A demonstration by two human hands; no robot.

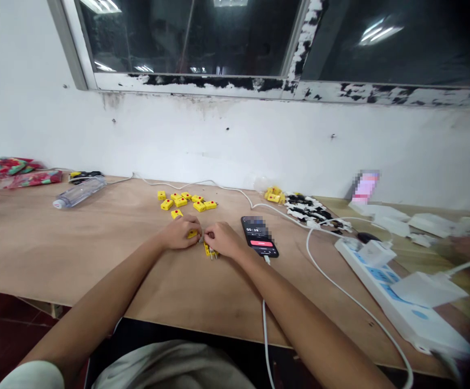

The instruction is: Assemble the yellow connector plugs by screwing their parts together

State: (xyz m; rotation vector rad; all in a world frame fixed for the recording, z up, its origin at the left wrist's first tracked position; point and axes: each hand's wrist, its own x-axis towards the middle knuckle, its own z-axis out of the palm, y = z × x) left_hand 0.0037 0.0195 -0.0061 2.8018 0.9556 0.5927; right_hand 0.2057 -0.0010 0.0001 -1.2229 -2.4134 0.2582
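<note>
My left hand (183, 232) is closed round a small yellow block (192, 234), part of which shows under its fingers. Close beside it on the right, my right hand (222, 237) has its fingers pressed together at a yellow piece with metal pins (211, 251); what its fingertips pinch is too small to tell. Just behind my left hand lies a yellow block with a red dot (177, 214). Several more yellow blocks (180, 201) with red dots are scattered farther back on the brown table (97, 243).
A lit phone (259, 236) lies right of my hands, its white cable running to the front edge. Farther right are a white power strip (401, 302) with plugs and black-and-white parts (310, 209). A clear bottle (81, 193) and red-green bags (35, 178) lie left.
</note>
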